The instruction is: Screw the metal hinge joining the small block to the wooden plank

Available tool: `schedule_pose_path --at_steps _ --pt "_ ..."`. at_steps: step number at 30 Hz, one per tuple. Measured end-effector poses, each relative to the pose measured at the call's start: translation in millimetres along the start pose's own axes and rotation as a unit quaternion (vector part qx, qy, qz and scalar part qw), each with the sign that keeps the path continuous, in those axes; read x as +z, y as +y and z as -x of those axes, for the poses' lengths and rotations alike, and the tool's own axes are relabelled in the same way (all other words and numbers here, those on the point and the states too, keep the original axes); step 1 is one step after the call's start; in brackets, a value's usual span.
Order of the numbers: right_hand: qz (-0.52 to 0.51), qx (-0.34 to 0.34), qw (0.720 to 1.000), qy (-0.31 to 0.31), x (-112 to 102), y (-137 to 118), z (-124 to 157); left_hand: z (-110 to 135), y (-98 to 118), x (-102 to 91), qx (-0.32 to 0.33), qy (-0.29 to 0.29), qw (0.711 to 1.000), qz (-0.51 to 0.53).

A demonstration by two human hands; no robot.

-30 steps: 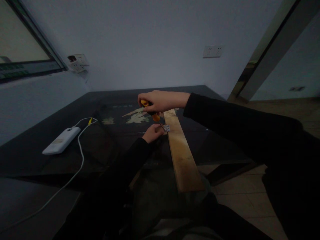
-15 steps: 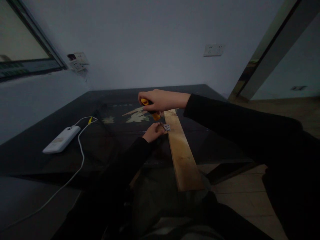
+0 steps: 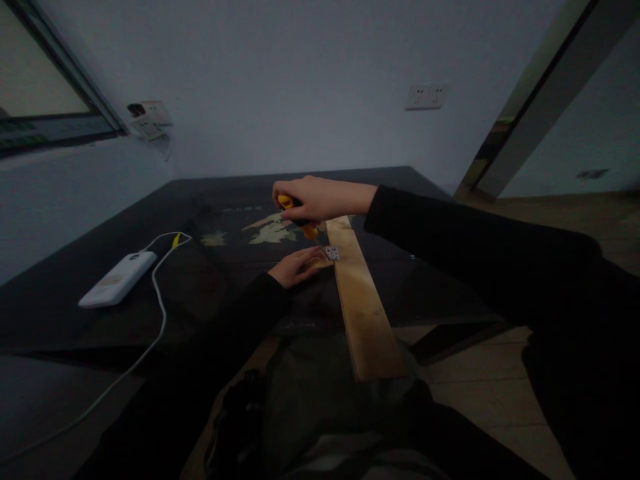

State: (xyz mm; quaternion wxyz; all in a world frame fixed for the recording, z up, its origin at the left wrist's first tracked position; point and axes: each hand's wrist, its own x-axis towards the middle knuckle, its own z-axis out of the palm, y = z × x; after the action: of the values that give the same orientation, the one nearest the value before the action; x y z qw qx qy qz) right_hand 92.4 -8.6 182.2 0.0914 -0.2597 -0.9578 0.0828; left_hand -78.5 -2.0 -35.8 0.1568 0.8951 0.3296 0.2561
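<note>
My right hand (image 3: 313, 195) is wrapped around the yellow-and-black handle of a screwdriver (image 3: 310, 232). The shaft slants down to a small metal hinge (image 3: 332, 253), which lies across the left edge of a long wooden board (image 3: 367, 307) and a smaller wooden piece (image 3: 320, 264). Fingers extended, my left hand (image 3: 296, 267) holds that smaller piece beside the hinge, thumb on its near side. Whether a screw sits under the tip is too small to see. The long board's near end reaches over the table edge above my lap.
A white power bank (image 3: 119, 279) with a white cable (image 3: 163, 307) lies on the left of the dark table (image 3: 210, 293). The cable drops over the front edge. Behind the table is a wall with sockets (image 3: 427, 97).
My left hand has drawn back left from the screwdriver's tip, and its fingers have straightened over the smaller wooden piece. My right hand keeps its grip on the screwdriver. The view has shifted slightly.
</note>
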Motion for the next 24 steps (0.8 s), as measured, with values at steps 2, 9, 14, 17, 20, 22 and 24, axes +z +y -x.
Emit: schedule_pose_path --at_steps 2,9,14,17,20,22,24 --pt "-0.004 -0.001 1.000 0.002 0.3 0.5 -0.1 2.0 -3.3 -0.8 0.010 -0.014 0.999 -0.027" --pt "0.011 0.004 1.000 0.005 -1.2 -0.9 1.5 3.0 -6.7 -1.7 0.040 -0.030 0.996 -0.068" --pt "0.047 0.008 0.999 0.011 -2.5 -2.2 1.8 3.4 -6.2 -2.8 0.042 -0.025 0.996 -0.073" --pt "0.074 0.009 0.997 0.012 -2.1 -2.0 0.0 3.8 -6.1 -3.0 0.043 -0.024 0.996 -0.074" --pt "0.072 0.011 0.997 0.004 -1.9 -1.9 -1.0 4.0 -4.7 -3.7 0.039 -0.027 0.996 -0.074" --pt "0.068 0.011 0.998 0.003 -1.7 -1.7 -0.8 4.0 -3.6 -4.1 0.032 -0.027 0.997 -0.071" --pt "0.061 0.010 0.998 0.004 -1.3 -1.3 -0.3 3.9 -3.0 -4.1 0.027 -0.030 0.997 -0.066"
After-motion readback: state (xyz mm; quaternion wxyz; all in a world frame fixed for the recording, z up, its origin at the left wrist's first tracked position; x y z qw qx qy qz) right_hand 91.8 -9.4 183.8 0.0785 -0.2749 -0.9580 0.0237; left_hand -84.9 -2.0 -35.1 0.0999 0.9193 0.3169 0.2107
